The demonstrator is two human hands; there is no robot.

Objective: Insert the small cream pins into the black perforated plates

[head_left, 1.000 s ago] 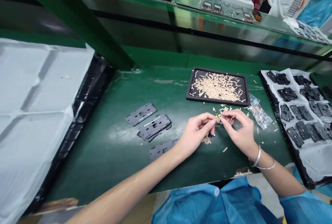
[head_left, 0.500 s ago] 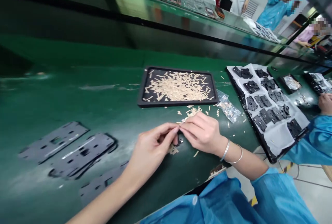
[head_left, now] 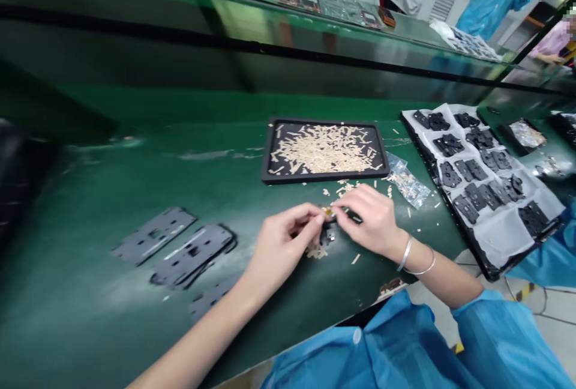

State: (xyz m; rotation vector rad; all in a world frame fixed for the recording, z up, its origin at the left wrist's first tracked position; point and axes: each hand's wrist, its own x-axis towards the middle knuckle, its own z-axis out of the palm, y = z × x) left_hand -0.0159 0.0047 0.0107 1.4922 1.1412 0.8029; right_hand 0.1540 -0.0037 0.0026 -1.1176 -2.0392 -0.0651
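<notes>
Near the front of the green table, my left hand (head_left: 288, 236) is closed on a small dark part (head_left: 327, 233) with a yellowish bit at its top. My right hand (head_left: 371, 218), just to the right, has its thumb and fingertips drawn together at the yellowish bit; whatever they pinch is too small to make out. Beige strips (head_left: 317, 252) lie beneath the hands. Behind them sits a black tray (head_left: 326, 179) heaped with beige strips (head_left: 330, 149). A clear plastic bag (head_left: 409, 183) with small pieces is right of the tray.
Flat dark plates (head_left: 155, 234) lie at the left. A white-lined tray (head_left: 499, 239) of black parts stands at the right, with a small black box (head_left: 524, 137) beyond. A glass shelf (head_left: 288, 29) runs across the back. People stand behind it.
The view has shifted, so the table's things appear farther right. My right fingertips have parted slightly from my left hand, and the yellowish bit and more of the dark part now show.
</notes>
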